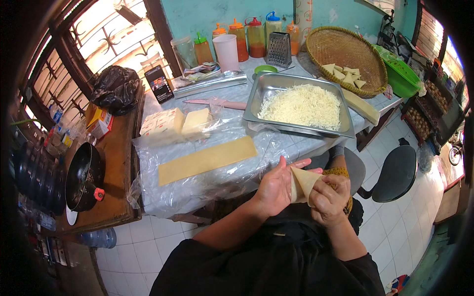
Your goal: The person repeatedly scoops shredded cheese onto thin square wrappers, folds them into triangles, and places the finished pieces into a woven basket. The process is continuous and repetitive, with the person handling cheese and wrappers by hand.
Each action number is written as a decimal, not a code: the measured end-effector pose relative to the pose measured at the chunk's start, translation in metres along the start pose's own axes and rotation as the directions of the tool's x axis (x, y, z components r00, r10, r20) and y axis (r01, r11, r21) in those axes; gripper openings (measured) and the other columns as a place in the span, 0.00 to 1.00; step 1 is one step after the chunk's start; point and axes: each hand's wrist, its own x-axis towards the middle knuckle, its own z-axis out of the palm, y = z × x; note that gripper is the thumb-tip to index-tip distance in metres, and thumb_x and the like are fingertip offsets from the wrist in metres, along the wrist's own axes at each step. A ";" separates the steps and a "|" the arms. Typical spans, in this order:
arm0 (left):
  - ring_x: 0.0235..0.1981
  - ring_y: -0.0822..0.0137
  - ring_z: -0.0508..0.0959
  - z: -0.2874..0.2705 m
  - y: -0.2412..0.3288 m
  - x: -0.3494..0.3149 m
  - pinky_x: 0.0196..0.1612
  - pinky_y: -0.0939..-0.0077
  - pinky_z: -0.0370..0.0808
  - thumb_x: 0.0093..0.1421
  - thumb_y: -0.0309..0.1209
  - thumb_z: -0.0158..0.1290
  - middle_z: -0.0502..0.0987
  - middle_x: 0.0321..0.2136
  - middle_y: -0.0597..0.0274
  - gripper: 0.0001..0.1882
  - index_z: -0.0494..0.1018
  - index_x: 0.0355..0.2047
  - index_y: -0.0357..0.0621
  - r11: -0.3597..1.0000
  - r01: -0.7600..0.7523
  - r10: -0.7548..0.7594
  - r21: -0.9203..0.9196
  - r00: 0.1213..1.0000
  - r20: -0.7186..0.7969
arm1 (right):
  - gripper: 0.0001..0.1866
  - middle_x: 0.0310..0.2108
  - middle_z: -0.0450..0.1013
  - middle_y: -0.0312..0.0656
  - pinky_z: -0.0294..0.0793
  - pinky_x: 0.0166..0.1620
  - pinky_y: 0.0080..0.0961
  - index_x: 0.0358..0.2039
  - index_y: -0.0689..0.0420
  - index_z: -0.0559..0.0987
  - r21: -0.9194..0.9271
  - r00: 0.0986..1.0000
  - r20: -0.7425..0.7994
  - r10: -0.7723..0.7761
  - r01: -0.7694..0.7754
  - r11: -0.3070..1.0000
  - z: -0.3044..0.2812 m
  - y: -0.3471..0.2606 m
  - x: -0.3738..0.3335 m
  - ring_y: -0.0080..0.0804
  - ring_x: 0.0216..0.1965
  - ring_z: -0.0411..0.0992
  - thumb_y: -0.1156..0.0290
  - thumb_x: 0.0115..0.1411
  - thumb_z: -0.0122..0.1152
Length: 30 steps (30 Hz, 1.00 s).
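A pale dough wrapper (307, 180), folded into a cone, is held between my hands over my lap, by the table's front edge. My left hand (277, 188) lies along its left side with the fingers stretched out, supporting it. On the right, the fingers of my right hand (330, 198) are bent around the cone's side and pinch it. Whether anything is inside the cone cannot be seen. A flat rectangular strip of dough (207, 160) lies on clear plastic in front of me. Beyond my hands stands a steel tray (251, 102) holding grated cheese (303, 106).
Blocks of cheese (165, 123) and a pink knife (217, 103) lie behind the strip. Folded triangles (345, 75) rest in a woven basket (377, 61) at the far right. A grater (279, 49) and sauce bottles (256, 39) line the wall. A black pan (79, 172) is at left.
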 end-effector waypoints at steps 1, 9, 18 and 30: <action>0.57 0.51 0.64 0.000 0.002 0.000 0.60 0.55 0.58 0.64 0.57 0.26 0.60 0.58 0.43 0.38 0.50 0.61 0.35 1.000 -0.004 0.004 -0.007 1.000 0.002 | 0.12 0.29 0.73 0.36 0.63 0.36 0.37 0.21 0.52 0.74 -0.009 1.000 0.011 -0.005 0.005 1.000 0.002 -0.002 0.000 0.40 0.35 0.67 0.64 0.31 0.57; 0.57 0.52 0.64 0.007 0.009 -0.005 0.59 0.57 0.61 0.66 0.46 0.32 0.60 0.57 0.44 0.30 0.51 0.60 0.35 0.993 -0.043 0.048 0.114 0.998 -0.047 | 0.08 0.30 0.71 0.32 0.62 0.34 0.34 0.20 0.49 0.74 -0.055 1.000 0.026 0.003 -0.001 0.998 0.005 -0.009 0.005 0.36 0.36 0.68 0.65 0.34 0.58; 0.57 0.50 0.64 0.006 0.016 -0.012 0.59 0.54 0.60 0.66 0.42 0.35 0.61 0.57 0.43 0.27 0.51 0.61 0.39 0.974 -0.193 0.199 0.116 0.979 -0.043 | 0.19 0.43 0.72 0.49 0.62 0.50 0.37 0.39 0.58 0.75 0.355 0.925 -0.094 0.368 -0.314 0.881 0.001 0.002 -0.006 0.44 0.43 0.67 0.69 0.43 0.57; 0.53 0.58 0.70 0.013 0.023 -0.018 0.54 0.65 0.68 0.66 0.39 0.39 0.64 0.55 0.46 0.26 0.57 0.58 0.34 0.937 0.051 -0.063 0.346 0.998 0.025 | 0.34 0.30 0.67 0.35 0.64 0.36 0.19 0.53 0.62 0.66 0.735 0.558 0.518 0.648 -0.678 -0.004 -0.017 0.030 0.013 0.23 0.33 0.65 0.83 0.39 0.48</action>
